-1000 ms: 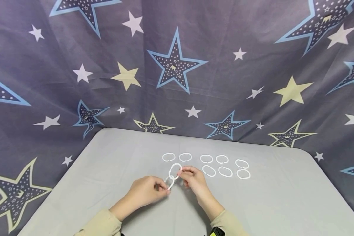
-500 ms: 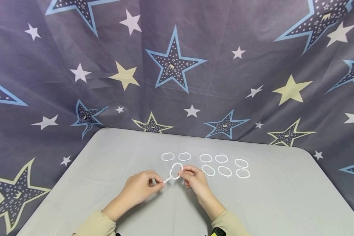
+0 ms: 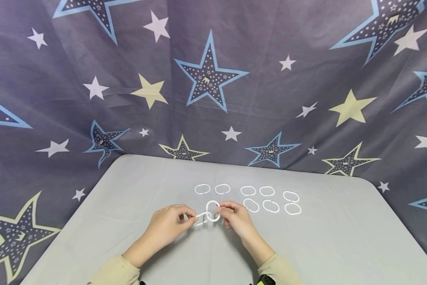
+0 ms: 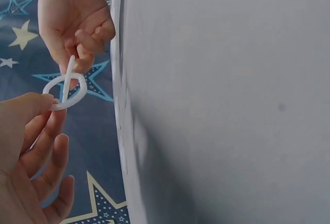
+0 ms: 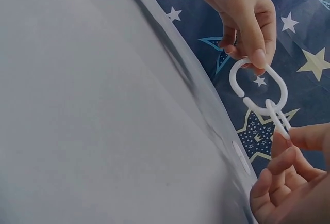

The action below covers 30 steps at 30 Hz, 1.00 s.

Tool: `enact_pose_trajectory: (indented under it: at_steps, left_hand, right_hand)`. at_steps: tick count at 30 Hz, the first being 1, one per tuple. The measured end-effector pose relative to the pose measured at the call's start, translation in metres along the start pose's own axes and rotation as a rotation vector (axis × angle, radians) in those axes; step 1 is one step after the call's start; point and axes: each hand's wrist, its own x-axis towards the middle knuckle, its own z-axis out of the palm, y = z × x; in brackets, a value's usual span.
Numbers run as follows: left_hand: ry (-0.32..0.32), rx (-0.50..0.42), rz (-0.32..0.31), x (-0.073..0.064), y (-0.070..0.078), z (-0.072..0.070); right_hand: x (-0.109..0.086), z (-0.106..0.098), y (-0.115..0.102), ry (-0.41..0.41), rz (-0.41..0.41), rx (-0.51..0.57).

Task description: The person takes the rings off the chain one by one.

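Two white oval plastic links hang together between my hands, one looped through the other. My left hand (image 3: pixel 171 225) pinches the outer end of the left link (image 5: pixel 284 85) between thumb and fingertips. A gap shows in that link's side in the right wrist view. My right hand (image 3: pixel 237 220) pinches the right link (image 3: pixel 213 221) by its right side. In the left wrist view this right link (image 4: pixel 68 77) appears nearly edge-on, crossing the ring of the left one. Both links are held up in front of me, over the table.
Several loose white links lie on the grey table (image 3: pixel 323 229) beyond my hands. Two of them, a far-left link (image 3: pixel 202 184) and its neighbour (image 3: pixel 222 184), lie just behind the held pair. A star-patterned curtain (image 3: pixel 263 51) stands along the table's far edge.
My left hand has shifted left and slightly up, and its link has swung from slanted to nearly level. My right hand stays almost in place while its link has turned more upright.
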Motion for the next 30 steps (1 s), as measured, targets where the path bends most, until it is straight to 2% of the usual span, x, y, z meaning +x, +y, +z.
enact_pose_trajectory:
  at_steps: [4, 13, 30]
  left_hand:
    - [0.015, 0.006, 0.007, 0.0005, 0.0003, -0.0018]
    - [-0.002, -0.004, -0.008, 0.0010, 0.0014, -0.0037]
    - [-0.010, 0.003, -0.014, 0.0013, -0.0001, -0.0030]
  right_hand:
    - [-0.0010, -0.0008, 0.0000, -0.019, -0.014, -0.036]
    - [-0.0019, 0.0011, 0.0025, -0.045, -0.012, -0.051]
    - [-0.0090, 0.0018, 0.0039, -0.034, -0.003, -0.070]
